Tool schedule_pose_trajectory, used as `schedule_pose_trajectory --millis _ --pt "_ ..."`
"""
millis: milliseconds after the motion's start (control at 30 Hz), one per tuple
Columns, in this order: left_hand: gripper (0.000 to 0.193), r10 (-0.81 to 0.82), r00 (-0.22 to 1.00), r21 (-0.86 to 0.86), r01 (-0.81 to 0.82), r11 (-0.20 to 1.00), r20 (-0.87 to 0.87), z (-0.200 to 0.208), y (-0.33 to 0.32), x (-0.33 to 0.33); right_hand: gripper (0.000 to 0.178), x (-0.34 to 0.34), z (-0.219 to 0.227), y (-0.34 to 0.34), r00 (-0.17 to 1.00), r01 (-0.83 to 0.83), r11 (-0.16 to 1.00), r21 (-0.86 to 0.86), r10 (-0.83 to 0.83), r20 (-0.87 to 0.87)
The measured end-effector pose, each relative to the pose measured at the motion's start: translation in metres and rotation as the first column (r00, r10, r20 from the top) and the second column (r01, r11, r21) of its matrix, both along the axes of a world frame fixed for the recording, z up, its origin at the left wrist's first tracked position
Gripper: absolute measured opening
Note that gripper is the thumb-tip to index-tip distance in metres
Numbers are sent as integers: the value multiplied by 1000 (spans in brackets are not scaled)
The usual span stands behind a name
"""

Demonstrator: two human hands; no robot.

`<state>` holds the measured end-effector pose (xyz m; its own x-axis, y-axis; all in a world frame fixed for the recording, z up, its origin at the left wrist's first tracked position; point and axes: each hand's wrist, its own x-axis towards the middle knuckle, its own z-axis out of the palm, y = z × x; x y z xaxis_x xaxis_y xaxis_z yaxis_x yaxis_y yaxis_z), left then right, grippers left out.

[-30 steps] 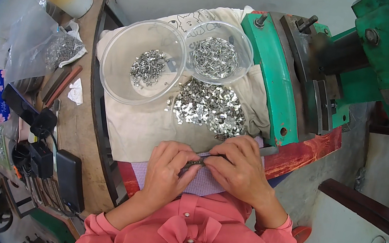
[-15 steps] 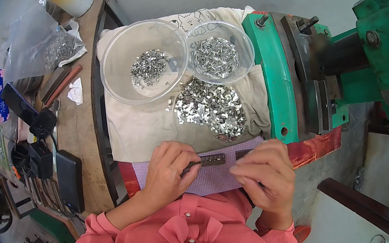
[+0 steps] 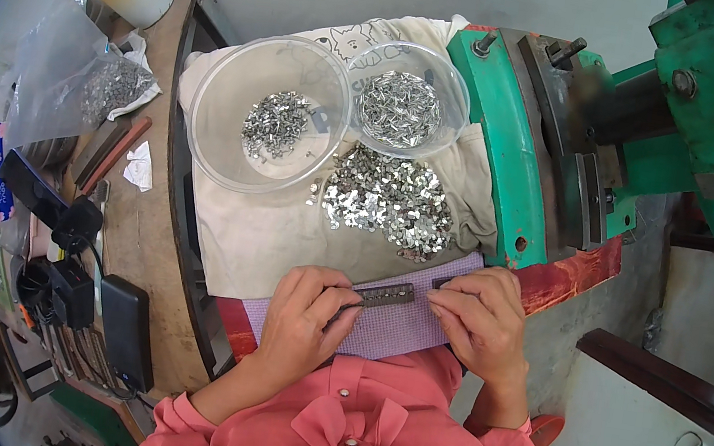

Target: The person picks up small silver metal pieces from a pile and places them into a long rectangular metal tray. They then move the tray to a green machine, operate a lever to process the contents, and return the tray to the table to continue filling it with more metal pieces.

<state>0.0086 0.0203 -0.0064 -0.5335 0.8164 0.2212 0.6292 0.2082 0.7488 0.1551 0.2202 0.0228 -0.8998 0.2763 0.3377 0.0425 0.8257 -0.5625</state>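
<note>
My left hand (image 3: 303,314) pinches one end of a dark metal strip (image 3: 389,295) between thumb and fingers, above a purple checked cloth (image 3: 397,329). Along the strip runs a row of notches with tiny shiny bits in them. Just right of its free end, my right hand (image 3: 487,322) is closed, thumb against fingertips; whatever is in that pinch is too small to make out. By its forefinger a dark edge (image 3: 441,282) shows, mostly hidden. Beyond both hands lies a heap of small flat silvery metal pieces (image 3: 392,201) on a beige cloth.
Two clear plastic tubs stand behind the heap: a larger one (image 3: 194,132) with short metal bits and a smaller one (image 3: 462,92) with metal pins. A green machine press (image 3: 510,172) rises at the right. A wooden bench (image 3: 170,288) with tools and a black box flanks the left.
My right fingers have drawn closer together and their tips have shifted slightly away from me. The metal strip stays in my left hand, nearly in the same place.
</note>
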Motion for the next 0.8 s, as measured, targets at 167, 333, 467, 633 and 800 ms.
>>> schedule_pose_trajectory --millis 167,333,467,633,800 --pt "30 12 999 -2 -12 1000 37 0 0 0 30 2 -6 -8 1000 18 1000 6 -18 -1" --pt "33 6 999 1 -6 1000 32 0 -4 -1 34 -5 -9 -23 999 -44 995 91 47 -23" --pt "36 14 999 8 -14 1000 33 1 -5 -1 30 -11 -15 -30 992 -126 973 194 127 8" --pt "35 29 999 1 -30 1000 19 4 -14 -4 25 -21 -16 -35 985 -168 951 260 155 69" --pt "33 8 999 -13 -9 1000 -43 5 -17 -8 25 -25 -14 -37 987 -144 948 285 115 115"
